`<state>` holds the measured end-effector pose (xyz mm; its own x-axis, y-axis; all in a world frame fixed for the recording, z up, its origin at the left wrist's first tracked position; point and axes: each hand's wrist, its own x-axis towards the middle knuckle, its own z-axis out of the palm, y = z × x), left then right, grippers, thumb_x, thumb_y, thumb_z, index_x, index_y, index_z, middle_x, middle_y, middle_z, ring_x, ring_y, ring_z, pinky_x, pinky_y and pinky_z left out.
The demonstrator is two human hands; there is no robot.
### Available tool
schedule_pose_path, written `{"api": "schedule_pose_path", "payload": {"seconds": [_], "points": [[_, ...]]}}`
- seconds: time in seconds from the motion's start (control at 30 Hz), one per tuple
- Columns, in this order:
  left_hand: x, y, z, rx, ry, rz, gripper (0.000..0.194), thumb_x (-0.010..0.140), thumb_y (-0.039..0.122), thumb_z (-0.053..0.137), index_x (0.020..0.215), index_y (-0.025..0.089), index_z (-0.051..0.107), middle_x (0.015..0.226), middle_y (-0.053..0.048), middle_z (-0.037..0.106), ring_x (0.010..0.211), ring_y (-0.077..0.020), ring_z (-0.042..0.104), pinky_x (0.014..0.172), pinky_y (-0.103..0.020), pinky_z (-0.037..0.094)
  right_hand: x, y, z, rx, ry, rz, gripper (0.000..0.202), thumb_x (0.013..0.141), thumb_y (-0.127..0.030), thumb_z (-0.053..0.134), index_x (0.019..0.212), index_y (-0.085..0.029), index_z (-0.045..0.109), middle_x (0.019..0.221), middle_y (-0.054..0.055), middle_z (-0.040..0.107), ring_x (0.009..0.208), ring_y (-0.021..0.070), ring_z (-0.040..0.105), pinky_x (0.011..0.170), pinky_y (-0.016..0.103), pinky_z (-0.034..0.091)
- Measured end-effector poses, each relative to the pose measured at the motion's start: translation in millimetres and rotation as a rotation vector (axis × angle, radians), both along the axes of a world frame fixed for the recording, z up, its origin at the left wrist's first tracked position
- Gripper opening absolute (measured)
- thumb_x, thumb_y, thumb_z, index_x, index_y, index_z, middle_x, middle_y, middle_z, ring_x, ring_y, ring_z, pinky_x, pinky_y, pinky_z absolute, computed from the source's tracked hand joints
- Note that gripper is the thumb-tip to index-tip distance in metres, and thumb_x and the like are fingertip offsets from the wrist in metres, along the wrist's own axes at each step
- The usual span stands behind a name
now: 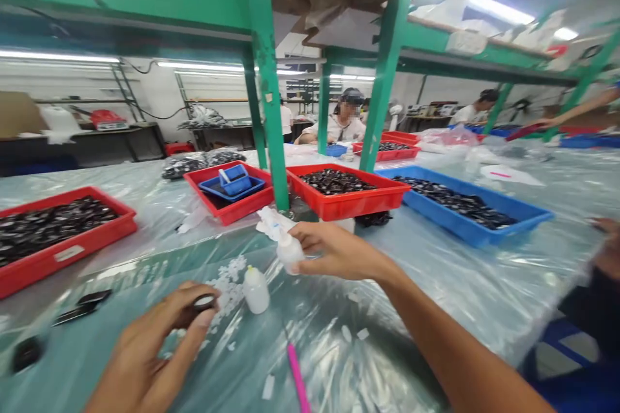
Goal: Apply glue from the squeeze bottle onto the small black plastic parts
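Between the thumb and fingers of my left hand (162, 339) is a small round black part (204, 302) with a pale face. My right hand (339, 250) grips a small white squeeze bottle (289, 253) near the middle of the table. Some clear, crumpled plastic shows by its top. Between my hands, a second white bottle (256, 292) with a yellowish tip stands upright. Beside it lies a loose heap of small white pieces (231, 281). A tool with a pink handle (297, 377) rests on the plastic sheet in front of me.
Red trays (126, 222) of black parts stand at left and centre; another red tray (264, 201) holds small blue trays. To the right is a blue tray (540, 214). Green shelf posts (271, 110) rise ahead. Black pieces (87, 302) lie left. A person (341, 126) sits opposite.
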<state>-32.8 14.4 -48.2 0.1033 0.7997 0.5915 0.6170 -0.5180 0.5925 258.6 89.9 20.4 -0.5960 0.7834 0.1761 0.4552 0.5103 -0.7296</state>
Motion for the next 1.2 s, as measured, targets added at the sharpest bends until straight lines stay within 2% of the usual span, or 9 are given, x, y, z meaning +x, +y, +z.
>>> {"api": "schedule_pose_path", "payload": {"seconds": [0.1,0.2,0.27,0.47,0.6,0.7,0.87,1.1,1.2], "points": [[-0.4,0.2,15.8,0.11,0.142,-0.113,0.013,0.105,0.029,0.053,0.114,0.029,0.062,0.098,0.002,0.065,0.075,-0.0109,0.062,0.07,-0.018,0.049,-5.5,-16.2,7.0,0.113,0.165,0.054,0.04,0.088,-0.031,0.079,0.124,-0.02,0.065,0.12,0.002,0.07,0.106,0.0158,0.067,0.088,0.025,0.053],[-0.6,3.2,24.6,0.177,0.221,-0.166,0.021,0.105,0.014,0.048,0.117,0.027,0.059,0.105,0.0,0.063,0.09,-0.0104,0.065,0.075,-0.017,0.049,-11.6,-26.2,4.3,0.336,0.191,0.107,0.038,0.087,-0.027,0.079,0.123,-0.022,0.069,0.122,0.0,0.071,0.109,0.0154,0.065,0.089,0.025,0.049],[-0.8,3.8,25.8,0.181,0.218,-0.173,0.022,0.105,0.013,0.047,0.118,0.026,0.059,0.105,0.0,0.062,0.091,-0.0104,0.065,0.074,-0.018,0.049,-15.4,-29.0,0.3,0.43,0.175,0.133,0.041,0.087,-0.023,0.079,0.127,-0.023,0.069,0.122,-0.002,0.072,0.11,0.0142,0.066,0.091,0.024,0.047],[0.0,3.1,22.9,0.145,0.202,-0.185,0.022,0.105,0.013,0.049,0.119,0.027,0.059,0.107,0.0,0.06,0.091,-0.0103,0.063,0.071,-0.019,0.048,-18.3,-29.5,-4.2,0.413,0.147,0.162,0.043,0.088,-0.018,0.075,0.131,-0.02,0.068,0.116,0.001,0.07,0.101,0.0125,0.066,0.087,0.023,0.049],[-0.1,4.7,21.1,0.137,0.205,-0.202,0.026,0.105,0.013,0.05,0.124,0.03,0.059,0.107,0.002,0.06,0.083,-0.0091,0.06,0.069,-0.018,0.048,-16.7,-33.4,-4.5,0.427,0.112,0.142,0.046,0.089,-0.018,0.074,0.134,-0.022,0.066,0.124,0.0,0.066,0.108,0.0117,0.065,0.092,0.021,0.049],[-1.1,6.1,19.6,0.124,0.21,-0.199,0.028,0.106,0.012,0.049,0.125,0.031,0.059,0.107,0.002,0.059,0.081,-0.0089,0.057,0.069,-0.018,0.047,-18.3,-38.4,-3.4,0.515,0.124,0.106,0.05,0.091,-0.02,0.076,0.138,-0.025,0.061,0.13,-0.001,0.066,0.115,0.0111,0.064,0.097,0.019,0.047],[-1.2,7.0,19.2,0.117,0.199,-0.216,0.032,0.106,0.011,0.05,0.128,0.031,0.059,0.108,0.001,0.058,0.078,-0.0079,0.055,0.067,-0.016,0.046,-26.8,-46.3,-0.7,0.635,0.287,0.172,0.034,0.092,-0.015,0.075,0.124,-0.018,0.064,0.122,0.003,0.067,0.114,0.0094,0.063,0.099,0.015,0.047],[-0.3,7.2,20.2,0.135,0.203,-0.234,0.033,0.105,0.008,0.05,0.129,0.029,0.06,0.11,-0.001,0.059,0.084,-0.0089,0.058,0.074,-0.017,0.048,-29.4,-54.3,-3.9,0.697,0.306,0.204,0.03,0.093,-0.009,0.071,0.122,-0.015,0.066,0.121,0.006,0.063,0.11,0.0089,0.062,0.099,0.014,0.047],[-0.9,6.7,19.8,0.115,0.198,-0.246,0.033,0.105,0.009,0.049,0.129,0.029,0.06,0.109,-0.002,0.059,0.089,-0.0101,0.059,0.07,-0.016,0.048,-28.2,-56.6,-4.4,0.693,0.304,0.207,0.031,0.092,-0.007,0.071,0.122,-0.015,0.066,0.122,0.006,0.063,0.107,0.0081,0.062,0.096,0.012,0.048]]}}
